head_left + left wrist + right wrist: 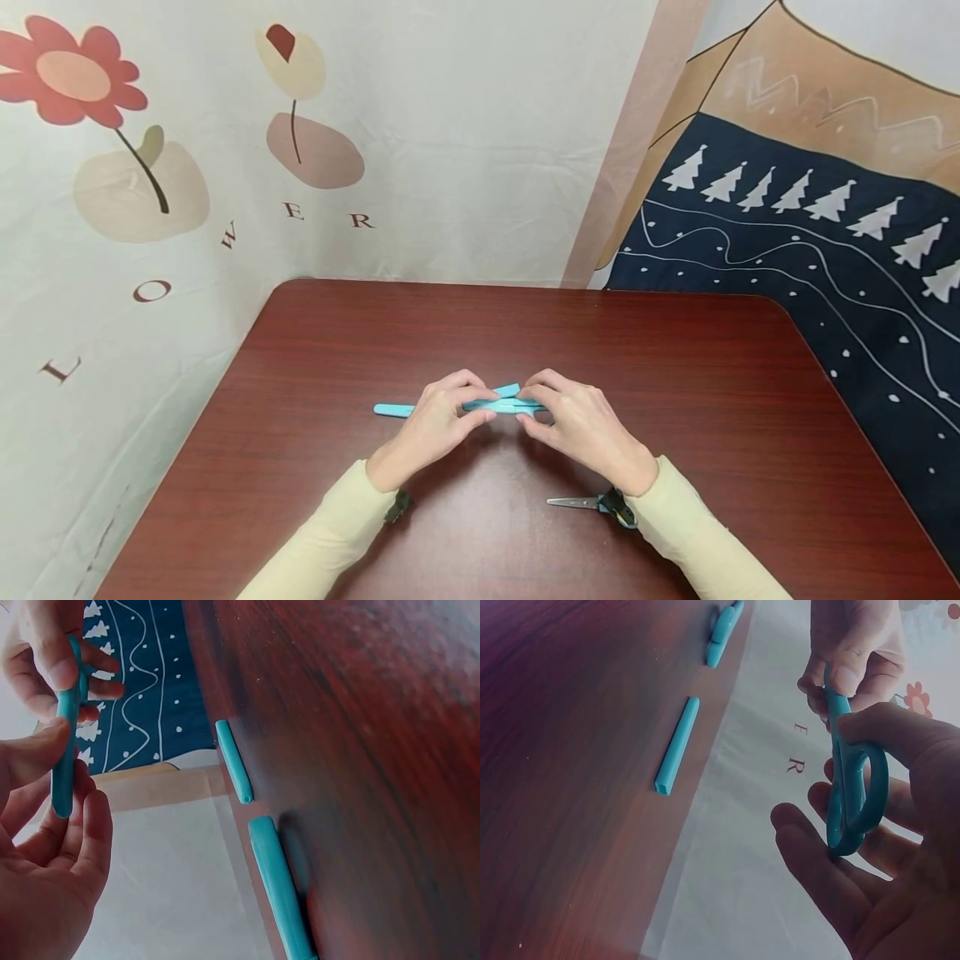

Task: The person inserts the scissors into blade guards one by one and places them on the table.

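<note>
Fingers of the left hand (435,425) and right hand (581,425) pinch opposite ends of teal scissors (504,405), held just above the table (675,367). Teal covers (234,760) lie beneath; steel scissors (581,502) rest beside the right sleeve.

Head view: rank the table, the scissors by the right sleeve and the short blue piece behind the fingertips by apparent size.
1. Table, by far the largest.
2. Scissors, with the handle partly hidden by the sleeve.
3. Short blue piece, with only its top showing above the fingers.
</note>
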Demonstrator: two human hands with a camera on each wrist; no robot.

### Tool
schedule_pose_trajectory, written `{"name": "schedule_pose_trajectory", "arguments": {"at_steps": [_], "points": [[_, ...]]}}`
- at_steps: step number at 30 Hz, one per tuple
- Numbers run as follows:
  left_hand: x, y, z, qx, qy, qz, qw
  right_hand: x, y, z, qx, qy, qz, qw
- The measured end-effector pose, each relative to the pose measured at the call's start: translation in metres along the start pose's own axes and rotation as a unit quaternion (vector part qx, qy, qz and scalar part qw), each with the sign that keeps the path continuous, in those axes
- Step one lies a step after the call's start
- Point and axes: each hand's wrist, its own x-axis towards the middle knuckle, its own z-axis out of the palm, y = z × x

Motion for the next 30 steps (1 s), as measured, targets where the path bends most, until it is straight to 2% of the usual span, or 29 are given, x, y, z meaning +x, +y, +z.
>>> {"name": "schedule_pose_trajectory", "arguments": {"at_steps": [8,15,21,25,30], "points": [[-0.004,-0.001,-0.004,0.005,0.008,-0.014,0.9999,-0.001,-0.001,0.0,-0.004,-0.021,0.016,1.0],[-0.01,-0.005,-0.014,0.016,0.023,-0.012,0.9995,-0.004,0.002,-0.007,0.01,-0.039,0.033,0.999],[-0.019,-0.015,-0.028,0.021,0.035,-0.026,0.9988,-0.008,0.009,-0.013,0.01,-0.036,0.039,0.999],[-0.023,-0.024,-0.039,0.03,0.049,-0.032,0.9978,-0.012,0.014,-0.016,0.009,-0.04,0.055,0.998],[-0.026,-0.035,-0.052,0.038,0.051,-0.044,0.997,-0.015,0.02,-0.021,0.009,-0.048,0.074,0.996]]}}
